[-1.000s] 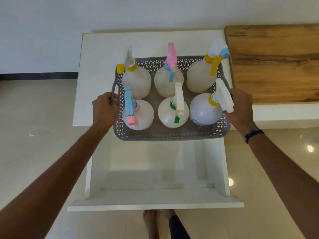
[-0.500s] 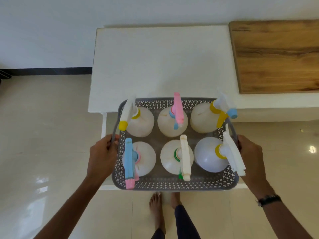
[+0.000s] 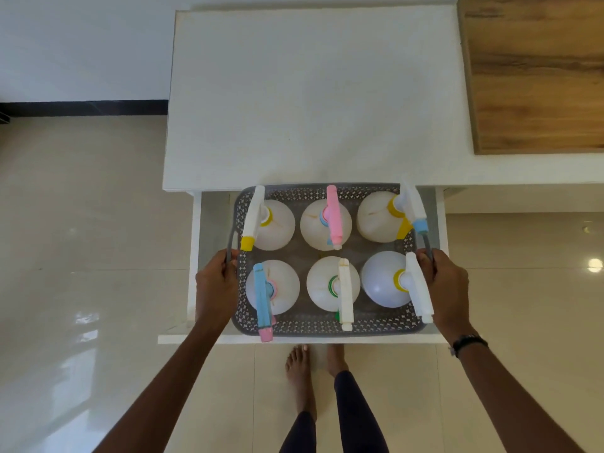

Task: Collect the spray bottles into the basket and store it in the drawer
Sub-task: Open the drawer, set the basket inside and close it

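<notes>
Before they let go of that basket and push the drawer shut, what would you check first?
1. All six spray bottles in the basket: ok.
2. Bottles upright: ok.
3. Basket inside the drawer walls: ok.
4. Basket resting on the drawer floor: cannot tell.
5. Left hand and right hand clear of the basket handles: not ok, both grip them.
6. Spray heads low enough to pass under the white top: cannot tell.

A single head-worn camera looks almost straight down from standing height onto the white counter (image 3: 310, 93), the open drawer (image 3: 209, 223) below its front edge, and the floor (image 3: 81, 223) (wide-angle, so edges bow), both forearms reaching in from the bottom.
</notes>
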